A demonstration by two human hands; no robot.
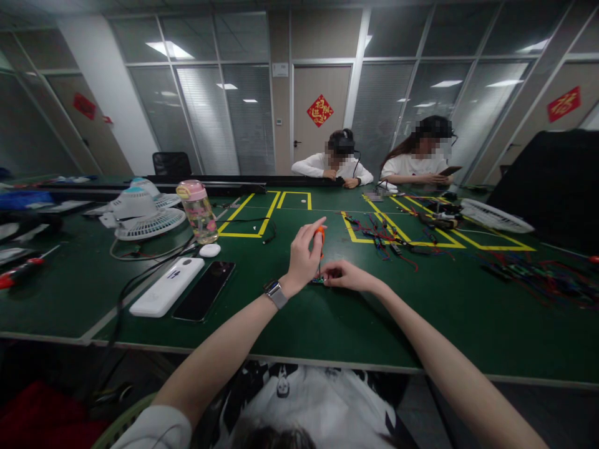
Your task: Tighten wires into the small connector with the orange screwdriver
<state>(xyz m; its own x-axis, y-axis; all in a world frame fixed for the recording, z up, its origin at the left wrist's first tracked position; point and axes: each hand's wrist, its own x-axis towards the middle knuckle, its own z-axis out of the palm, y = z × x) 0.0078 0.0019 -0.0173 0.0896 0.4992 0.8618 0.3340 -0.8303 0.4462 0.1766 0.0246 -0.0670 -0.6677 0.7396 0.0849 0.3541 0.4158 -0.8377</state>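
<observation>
My left hand (304, 254), with a watch on its wrist, grips a small screwdriver with an orange handle (321, 236) held upright, tip down on the green table (327, 318). Its tip meets a small circuit part (319, 281) lying on the table. My right hand (344, 275) rests on the table just right of that part and pinches it in place with the fingertips.
A white power bank (167, 285), a black phone (204, 290) and a pink-lidded bottle (198, 211) lie to the left, with white fans (143, 215) behind. Loose wired parts (388, 240) sit in yellow-taped boxes to the right. Two people sit across the table.
</observation>
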